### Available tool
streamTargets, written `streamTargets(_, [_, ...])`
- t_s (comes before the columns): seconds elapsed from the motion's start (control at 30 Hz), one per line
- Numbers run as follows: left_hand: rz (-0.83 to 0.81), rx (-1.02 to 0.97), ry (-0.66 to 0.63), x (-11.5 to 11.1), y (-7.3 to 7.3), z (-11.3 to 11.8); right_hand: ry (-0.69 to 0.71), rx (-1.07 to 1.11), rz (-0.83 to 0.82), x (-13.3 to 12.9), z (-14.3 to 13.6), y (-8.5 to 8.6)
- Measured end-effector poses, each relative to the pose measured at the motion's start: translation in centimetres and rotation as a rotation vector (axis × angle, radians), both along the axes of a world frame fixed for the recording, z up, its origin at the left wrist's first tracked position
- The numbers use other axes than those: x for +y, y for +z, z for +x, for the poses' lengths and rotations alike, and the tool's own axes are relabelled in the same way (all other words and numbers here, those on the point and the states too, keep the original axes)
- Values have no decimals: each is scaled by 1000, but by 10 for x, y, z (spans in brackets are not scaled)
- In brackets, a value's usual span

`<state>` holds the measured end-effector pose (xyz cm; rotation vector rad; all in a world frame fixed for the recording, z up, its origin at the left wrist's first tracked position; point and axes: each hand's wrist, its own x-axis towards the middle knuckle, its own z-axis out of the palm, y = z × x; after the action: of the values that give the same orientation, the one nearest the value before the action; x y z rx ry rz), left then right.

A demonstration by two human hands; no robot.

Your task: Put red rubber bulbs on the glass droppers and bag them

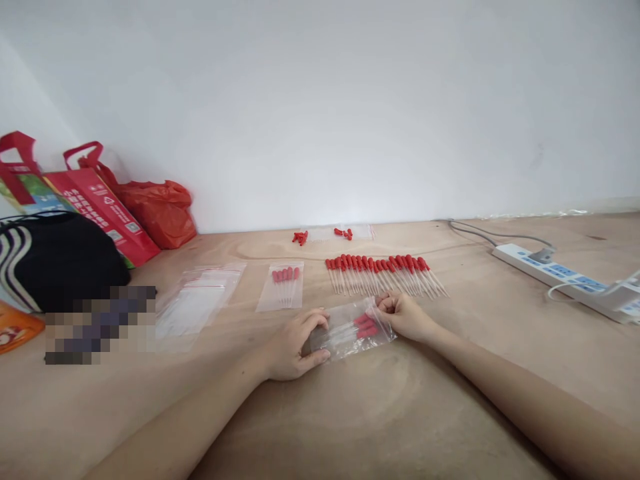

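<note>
A clear zip bag (345,337) lies on the wooden table between my hands, with several red-bulbed droppers (367,327) inside, bulbs toward the right. My left hand (300,343) curves around the bag's left end, thumb and fingers gripping its edges. With fingers pinched together, my right hand (403,315) holds the bag's right end, near the opening. Just beyond, a row of loose droppers (380,273) lies side by side, red bulbs pointing to the wall. Left of that row is another clear bag (267,300) with several droppers in it.
A stack of flat clear bags (193,307) lies to the left. At the wall are loose red bulbs (300,237) and clear packets. Carrier bags (95,207) and a black bag (60,260) crowd the far left. A white power strip (565,275) with cables stands at right.
</note>
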<state>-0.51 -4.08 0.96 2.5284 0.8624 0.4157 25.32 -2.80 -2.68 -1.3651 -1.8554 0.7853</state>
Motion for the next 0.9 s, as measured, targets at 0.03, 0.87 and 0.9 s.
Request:
streamTargets(0.03, [3,-2,1,0,0,0,-29,-15,14,-1,-1,-1])
streamTargets(0.87, [-49,-24,-9,3,-5,-3,-538,-114,-35,112,5,32])
streamTargets(0.9, [-52,-22,-2,2,-4,-3,-536,-74,-28,108,10,36])
